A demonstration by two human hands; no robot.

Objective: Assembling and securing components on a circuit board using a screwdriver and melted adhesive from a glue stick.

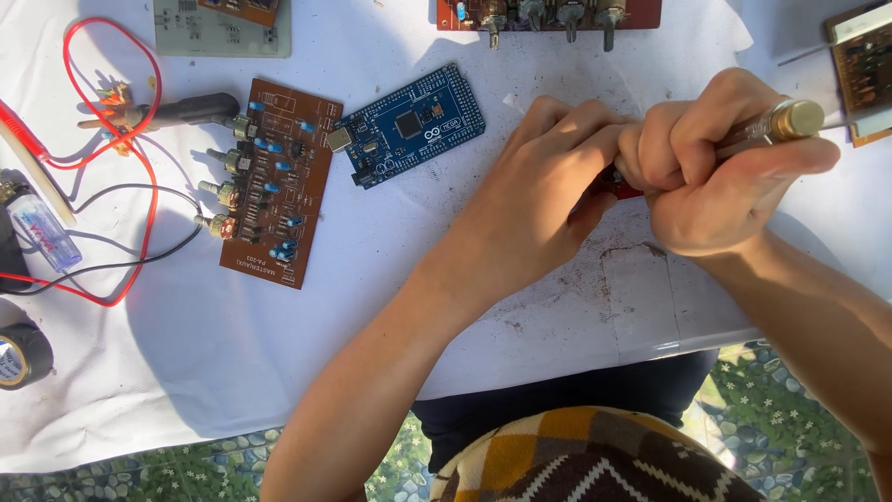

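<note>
1. Far left of your worktop (232,363): black tape roll (20,353), red wire loop (139,158), small clear lighter-like item (45,232).
2. Left of centre: brown circuit board (279,181) with knobs along its left edge; just beside it, tilted, a blue microcontroller board (409,125).
3. Right of centre: your left hand (544,200), fingers curled, pinching a small red part (621,189), mostly hidden.
4. Touching it on the right: your right hand (711,167), fisted round a brass-capped tool (790,121); its long axis runs up-right to down-left, towards the red part. Both hands pressed together.
</note>
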